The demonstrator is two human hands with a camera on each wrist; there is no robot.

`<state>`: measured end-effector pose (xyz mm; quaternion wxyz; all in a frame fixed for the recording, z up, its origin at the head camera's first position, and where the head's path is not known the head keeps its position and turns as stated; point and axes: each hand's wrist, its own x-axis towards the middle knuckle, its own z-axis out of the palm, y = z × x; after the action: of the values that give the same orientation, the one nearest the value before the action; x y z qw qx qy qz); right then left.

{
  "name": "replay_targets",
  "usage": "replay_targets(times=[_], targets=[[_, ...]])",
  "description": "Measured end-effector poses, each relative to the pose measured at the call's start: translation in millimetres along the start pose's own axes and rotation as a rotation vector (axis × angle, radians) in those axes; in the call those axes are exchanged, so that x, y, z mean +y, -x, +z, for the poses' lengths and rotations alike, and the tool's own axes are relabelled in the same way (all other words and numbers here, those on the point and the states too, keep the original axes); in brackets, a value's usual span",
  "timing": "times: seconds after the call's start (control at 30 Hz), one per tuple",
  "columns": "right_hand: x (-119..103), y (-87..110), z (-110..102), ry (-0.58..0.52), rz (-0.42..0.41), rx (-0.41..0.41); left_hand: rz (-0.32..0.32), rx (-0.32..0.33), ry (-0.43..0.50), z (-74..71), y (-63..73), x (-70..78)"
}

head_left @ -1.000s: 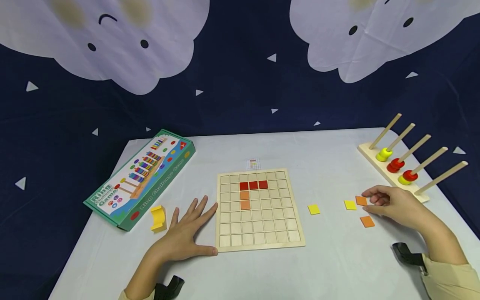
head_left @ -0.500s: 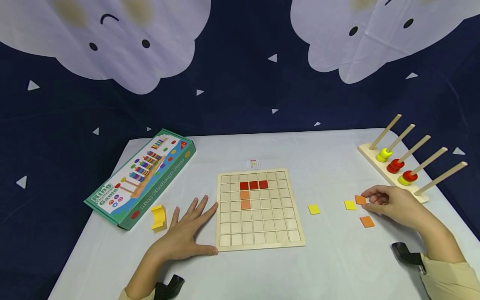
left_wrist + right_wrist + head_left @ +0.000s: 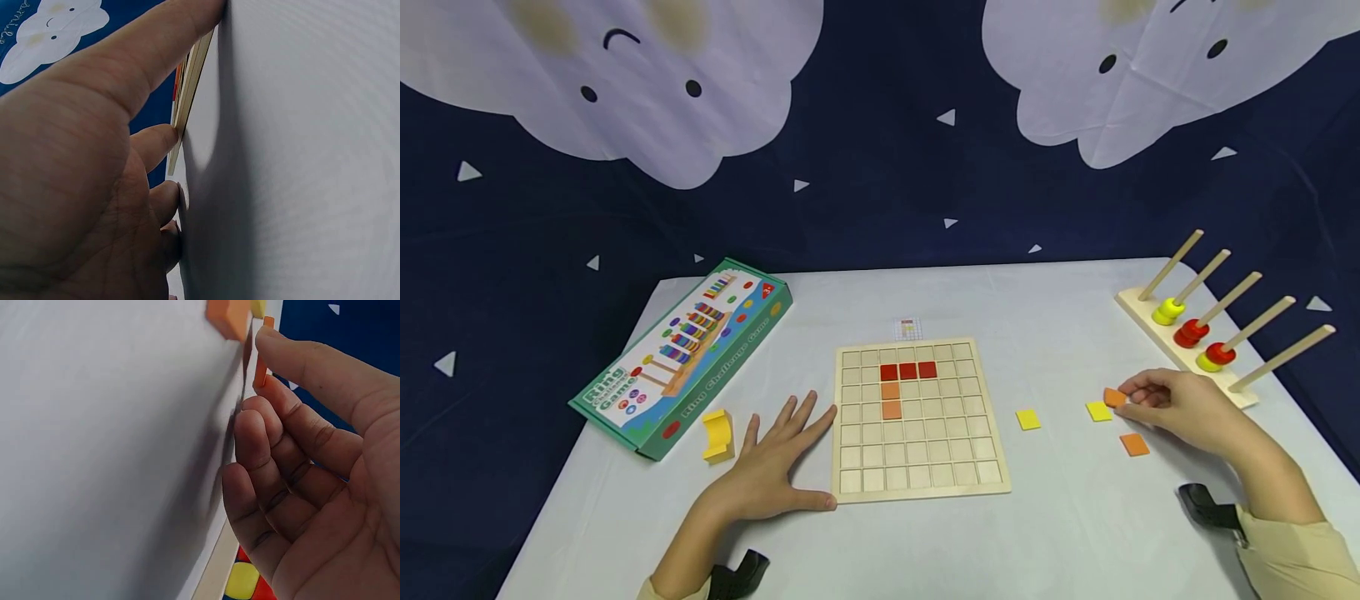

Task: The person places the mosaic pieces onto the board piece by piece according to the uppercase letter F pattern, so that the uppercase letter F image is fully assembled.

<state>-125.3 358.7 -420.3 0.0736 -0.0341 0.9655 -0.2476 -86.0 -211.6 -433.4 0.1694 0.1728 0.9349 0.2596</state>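
Observation:
My right hand [image 3: 1187, 408] pinches an orange square tile [image 3: 1115, 397] between thumb and index finger; the right wrist view shows this orange tile [image 3: 265, 353] edge-on, off the tabletop. Just left of it lies a yellow tile [image 3: 1099, 411], and a second orange tile [image 3: 1134, 444] lies below. My left hand [image 3: 775, 475] rests with spread fingers on the table, thumb and index fingertip at the left edge of a wooden grid board [image 3: 925, 450]. On that board sit several red tiles [image 3: 907, 371] in a row, with two orange tiles [image 3: 891, 400] in a column beneath.
Another yellow tile [image 3: 1028, 419] lies right of the board, and a small pattern card [image 3: 907, 328] behind it. A wooden peg stand [image 3: 1180, 343] with red and yellow rings is at the right. A green game box [image 3: 681, 358] and a yellow curved block [image 3: 718, 437] are at the left.
The right hand has shifted slightly left with the orange tile, which has lifted and tilted from its spot on the table. My left hand stays in place.

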Motion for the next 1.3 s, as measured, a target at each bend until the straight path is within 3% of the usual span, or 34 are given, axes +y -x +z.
replay_targets(times=[0.8, 1.03, 1.3], targets=[[-47.7, -5.5, 1.1, -0.063, -0.045, -0.025, -0.013, -0.007, 0.0, 0.4, 0.5, 1.1], [-65.7, -9.0, 6.8, -0.085, -0.117, -0.001, -0.004, -0.002, 0.001, 0.4, 1.6, 1.1], [-91.2, -15.1, 16.4, -0.099, -0.217, -0.028, -0.001, -0.003, -0.003, -0.2, 1.6, 2.0]])
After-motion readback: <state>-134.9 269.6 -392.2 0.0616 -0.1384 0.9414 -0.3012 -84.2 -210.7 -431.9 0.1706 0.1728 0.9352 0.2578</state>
